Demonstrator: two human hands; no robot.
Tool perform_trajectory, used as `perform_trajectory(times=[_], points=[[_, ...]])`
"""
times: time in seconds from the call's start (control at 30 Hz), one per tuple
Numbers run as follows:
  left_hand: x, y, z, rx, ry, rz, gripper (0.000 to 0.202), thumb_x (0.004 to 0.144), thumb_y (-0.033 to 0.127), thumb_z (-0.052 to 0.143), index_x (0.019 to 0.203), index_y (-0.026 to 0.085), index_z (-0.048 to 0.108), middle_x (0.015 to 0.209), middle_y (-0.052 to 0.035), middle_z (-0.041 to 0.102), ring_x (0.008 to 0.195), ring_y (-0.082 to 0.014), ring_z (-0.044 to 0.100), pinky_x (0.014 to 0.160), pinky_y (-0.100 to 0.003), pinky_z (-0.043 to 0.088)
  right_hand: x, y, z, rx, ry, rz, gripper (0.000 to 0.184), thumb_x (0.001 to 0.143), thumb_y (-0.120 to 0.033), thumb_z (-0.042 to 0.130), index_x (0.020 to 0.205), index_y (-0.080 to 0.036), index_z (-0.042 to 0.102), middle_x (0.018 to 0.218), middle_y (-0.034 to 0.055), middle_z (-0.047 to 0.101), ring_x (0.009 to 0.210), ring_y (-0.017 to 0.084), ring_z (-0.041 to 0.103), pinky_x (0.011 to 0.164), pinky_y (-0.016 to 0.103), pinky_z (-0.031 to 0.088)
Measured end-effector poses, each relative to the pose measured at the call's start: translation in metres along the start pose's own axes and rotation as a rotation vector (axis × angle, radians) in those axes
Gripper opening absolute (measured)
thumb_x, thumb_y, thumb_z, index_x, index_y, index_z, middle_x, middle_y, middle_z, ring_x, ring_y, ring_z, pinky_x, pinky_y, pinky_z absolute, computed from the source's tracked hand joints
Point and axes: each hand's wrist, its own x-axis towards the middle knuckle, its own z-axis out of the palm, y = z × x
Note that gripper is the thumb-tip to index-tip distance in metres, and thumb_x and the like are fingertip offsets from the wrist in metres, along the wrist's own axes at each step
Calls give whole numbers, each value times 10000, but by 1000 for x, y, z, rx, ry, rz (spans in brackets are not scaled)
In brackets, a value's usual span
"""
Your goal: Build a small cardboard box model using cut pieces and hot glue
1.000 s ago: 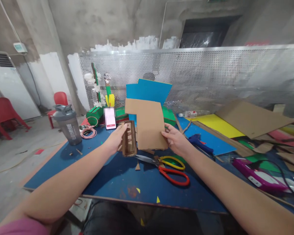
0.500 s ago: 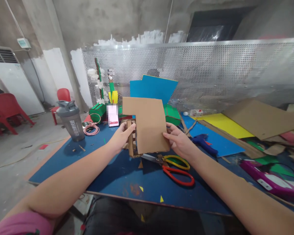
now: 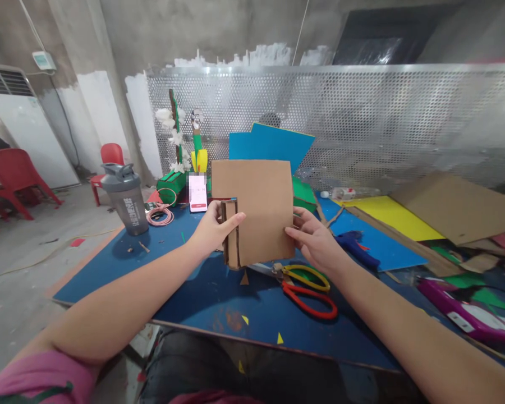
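Note:
Upright above the table, a brown cardboard sheet [image 3: 265, 213] faces me. Along its lower left sits a narrow cardboard box piece [image 3: 232, 241] with dark edges. My left hand [image 3: 219, 227] grips that piece, thumb across its front and fingers behind. On the sheet's right edge, my right hand [image 3: 313, 235] pinches it between thumb and fingers. Scissors [image 3: 309, 289] with one yellow and one red handle lie just below, their blades partly under the cardboard. A small cardboard triangle [image 3: 244, 278] is beside them.
To the left stand a grey shaker bottle [image 3: 128, 202], a coiled pink cable [image 3: 160, 215] and a lit phone [image 3: 197, 193]. Behind are blue board [image 3: 273, 146] and green boxes [image 3: 304, 193]. At right are a blue glue gun [image 3: 357, 249], a purple power strip [image 3: 463, 314] and cardboard [image 3: 458, 207].
The narrow box piece has shifted from behind the sheet's left side to in front of it, with my left thumb farther right. The view has turned slightly left.

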Motion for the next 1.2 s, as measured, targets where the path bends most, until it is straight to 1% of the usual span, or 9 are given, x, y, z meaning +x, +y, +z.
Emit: perform_trajectory(times=[0.13, 0.27, 0.4, 0.6, 0.67, 0.77, 0.97, 1.1, 1.2], points=[[-2, 2, 1, -27, -8, -6, 626, 723, 472, 946, 1168, 209, 591, 1282, -151, 728, 1229, -328, 682, 1047, -455, 541, -2, -1, 2, -6, -7, -10, 535, 758, -385, 912, 1206, -373, 622, 1229, 6, 807, 1255, 296, 722, 1050, 497, 584], [-3, 2, 3, -48, 15, -5, 566, 731, 441, 951, 1125, 219, 611, 1243, -136, 748, 1218, -324, 698, 1035, -441, 558, -3, -3, 3, 4, 12, 12, 535, 738, -372, 922, 1186, -375, 631, 1215, 7, 811, 1241, 306, 726, 1011, 491, 595], [-2, 0, 4, -108, 10, 12, 540, 736, 420, 953, 1108, 220, 617, 1256, -128, 755, 1257, -319, 689, 1052, -426, 558, -4, -5, 3, -17, 11, 6, 536, 732, -380, 921, 1181, -379, 629, 1246, 8, 802, 1258, 316, 715, 992, 492, 599], [4, -9, 3, -96, 11, 6, 577, 735, 540, 942, 1067, 213, 600, 1114, -108, 758, 1131, -308, 720, 996, -435, 567, -7, -8, 5, 24, 24, 12, 562, 700, -384, 942, 1175, -369, 642, 1267, 10, 797, 1287, 333, 715, 1040, 530, 601], [6, -11, 2, -80, 10, 7, 597, 731, 575, 940, 1061, 212, 599, 1113, -108, 759, 1120, -309, 725, 987, -435, 572, -7, -9, 5, 37, 21, 16, 550, 709, -368, 934, 1177, -370, 645, 1279, 10, 794, 1306, 333, 709, 1064, 543, 595], [5, -10, 2, -83, 7, 5, 626, 725, 594, 946, 1081, 211, 602, 1156, -115, 765, 1157, -326, 727, 1000, -445, 583, -7, -10, 5, 42, 13, 19, 534, 715, -351, 927, 1172, -363, 652, 1301, 15, 789, 1327, 333, 698, 1082, 547, 591], [1, 1, 5, -142, 20, -101, 563, 771, 549, 938, 1104, 226, 618, 1264, -130, 774, 1277, -369, 703, 1021, -477, 603, -7, -9, 4, 26, 22, 3, 539, 701, -366, 942, 1165, -357, 667, 1291, 17, 792, 1315, 325, 698, 1050, 514, 603], [0, 4, 6, -149, 32, -98, 530, 790, 495, 930, 1106, 217, 608, 1270, -131, 770, 1301, -371, 694, 1064, -491, 588, -6, -6, 5, 13, 30, 12, 526, 693, -379, 945, 1148, -352, 684, 1272, 23, 787, 1275, 316, 705, 971, 473, 618], [1, 3, 6, -154, 32, -90, 508, 786, 459, 930, 1101, 223, 610, 1259, -129, 764, 1289, -363, 695, 1063, -493, 580, -6, -4, 5, -6, 25, 22, 520, 706, -390, 933, 1158, -353, 679, 1265, 26, 781, 1248, 310, 709, 936, 458, 619]])
